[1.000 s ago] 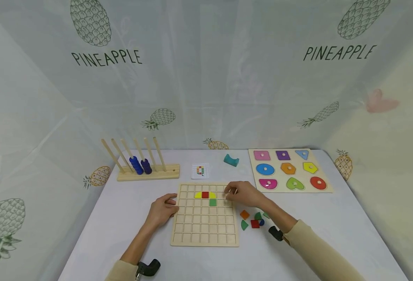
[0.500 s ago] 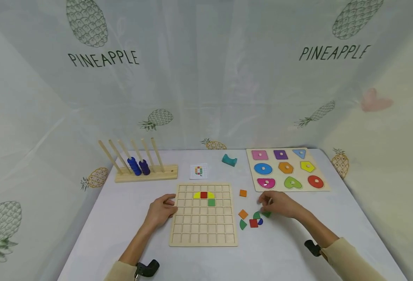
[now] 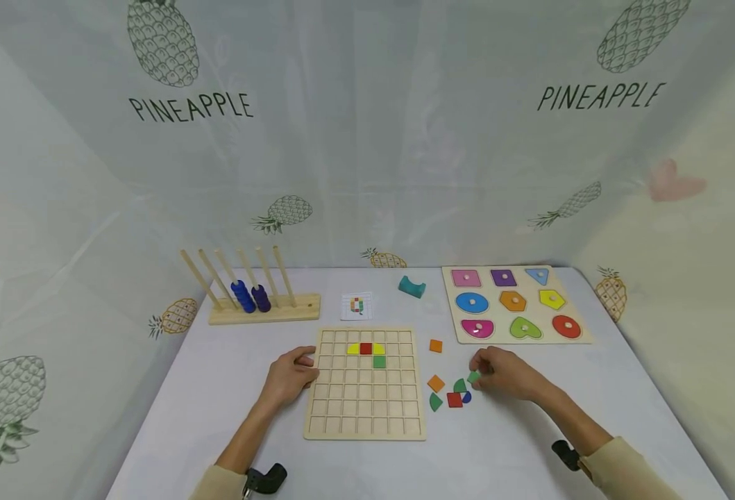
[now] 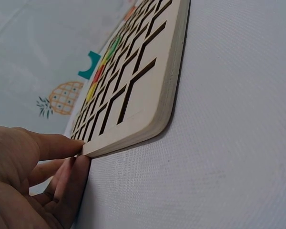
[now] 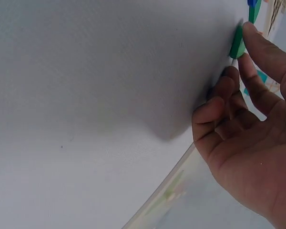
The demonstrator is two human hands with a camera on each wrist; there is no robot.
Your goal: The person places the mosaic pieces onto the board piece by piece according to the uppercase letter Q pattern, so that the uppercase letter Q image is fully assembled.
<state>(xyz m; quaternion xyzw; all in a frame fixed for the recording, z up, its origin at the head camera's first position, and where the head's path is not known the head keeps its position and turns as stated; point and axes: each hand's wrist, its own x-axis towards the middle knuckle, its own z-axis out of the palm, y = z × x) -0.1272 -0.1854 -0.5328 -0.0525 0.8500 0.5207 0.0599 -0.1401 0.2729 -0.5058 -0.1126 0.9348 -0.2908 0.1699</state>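
A wooden grid board lies on the white table, with red, yellow and green pieces set in its upper cells. At its left edge is my left hand; in the left wrist view its fingertips pinch the board's rim. My right hand, right of the board, pinches a green piece between thumb and index finger, as the right wrist view shows. Near it lie a green quarter-round piece, a red square, a blue-and-white round piece and another green quarter-round.
Two orange squares lie right of the board. Behind it are a pattern card, a teal curved block and a peg stand with blue beads. A shape puzzle stretches across the back right.
My right hand has left the board's upper right, where an orange square now lies beside the board. It has moved right and taken hold of a green piece. The left hand stays put.
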